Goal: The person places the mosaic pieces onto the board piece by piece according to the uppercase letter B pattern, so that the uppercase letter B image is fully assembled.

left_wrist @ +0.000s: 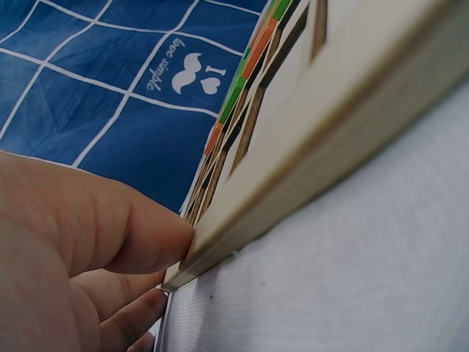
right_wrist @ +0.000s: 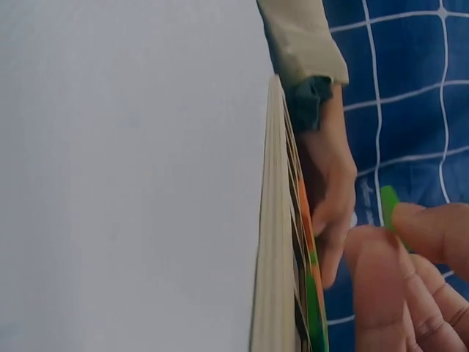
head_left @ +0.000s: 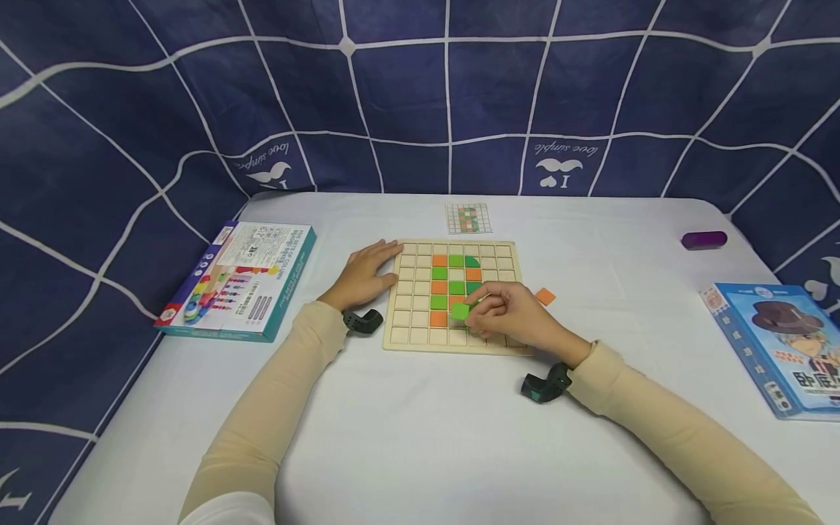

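Note:
A wooden grid board (head_left: 407,338) lies on the table, with orange and green tiles set in several of its cells. My left hand (head_left: 363,274) rests against the board's left edge, its fingers fairly straight; in the left wrist view the thumb (left_wrist: 157,235) touches the rim. Over the board's lower middle, my right hand (head_left: 512,313) pinches a light green square tile (head_left: 460,311) between thumb and fingertips. That tile (right_wrist: 389,202) shows edge-on in the right wrist view, held apart from the board. An orange square tile (head_left: 545,296) lies just right of the board, beyond my right hand.
Behind the board lies a small pattern card (head_left: 469,219) printed with a coloured grid. A toy box (head_left: 243,281) stands at the left. On the right are a purple case (head_left: 704,240) and a blue box (head_left: 781,350). A dark blue checked cloth (head_left: 407,87) hangs behind the table.

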Demonstrator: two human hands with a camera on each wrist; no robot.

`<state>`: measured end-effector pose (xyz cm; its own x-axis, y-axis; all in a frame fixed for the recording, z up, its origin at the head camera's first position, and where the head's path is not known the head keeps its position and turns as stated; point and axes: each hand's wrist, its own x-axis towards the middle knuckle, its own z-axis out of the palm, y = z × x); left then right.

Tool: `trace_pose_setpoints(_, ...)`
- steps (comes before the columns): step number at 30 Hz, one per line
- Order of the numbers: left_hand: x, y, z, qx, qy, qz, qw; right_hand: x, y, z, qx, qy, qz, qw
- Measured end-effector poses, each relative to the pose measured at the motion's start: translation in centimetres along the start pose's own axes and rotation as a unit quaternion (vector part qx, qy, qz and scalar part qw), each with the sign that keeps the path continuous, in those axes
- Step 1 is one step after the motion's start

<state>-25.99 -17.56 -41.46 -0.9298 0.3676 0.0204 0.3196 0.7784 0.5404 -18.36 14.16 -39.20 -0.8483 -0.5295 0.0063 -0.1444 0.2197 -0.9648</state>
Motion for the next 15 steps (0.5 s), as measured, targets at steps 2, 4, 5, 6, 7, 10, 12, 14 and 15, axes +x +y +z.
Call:
trace_pose_setpoints(2,0.0,0.0,0.0,-0.001,0.000,0.000,1.0000,0.1,0.0,0.5,-0.003,-0.003,0.000,1.0000)
trace_pose_setpoints(4,0.1,-0.1,0.0,-0.002,0.000,0.001,1.0000,0.2,0.0,1.0,-0.004,-0.007,-0.001,1.0000)
trace_pose_setpoints(5,0.1,-0.1,0.1,-0.002,0.000,0.001,1.0000,0.2,0.0,1.2,-0.006,-0.009,-0.001,0.9999)
trace_pose_setpoints(6,0.1,-0.1,0.1,-0.002,-0.001,0.001,1.0000,0.2,0.0,1.4,-0.007,-0.012,-0.002,0.9999)
trace_pose_setpoints(7,0.1,-0.1,0.1,-0.001,-0.001,0.002,1.0000,0.3,0.0,1.6,-0.008,-0.014,-0.002,0.9999)
trace_pose_setpoints(10,0.1,-0.1,0.0,-0.001,-0.002,0.002,1.0000,0.4,0.1,2.1,-0.046,-0.014,-0.011,0.9988)
trace_pose_setpoints(12,0.0,0.0,0.0,0.000,-0.002,0.001,1.0000,0.5,0.2,2.4,-0.079,-0.011,-0.020,0.9966)
trace_pose_setpoints(14,0.0,0.0,0.0,-0.001,-0.003,0.001,1.0000,0.6,0.2,2.7,-0.107,-0.009,-0.030,0.9938)
trace_pose_setpoints(15,0.0,0.0,0.0,-0.002,-0.003,0.000,1.0000,0.6,0.2,2.8,-0.118,-0.008,-0.036,0.9923)
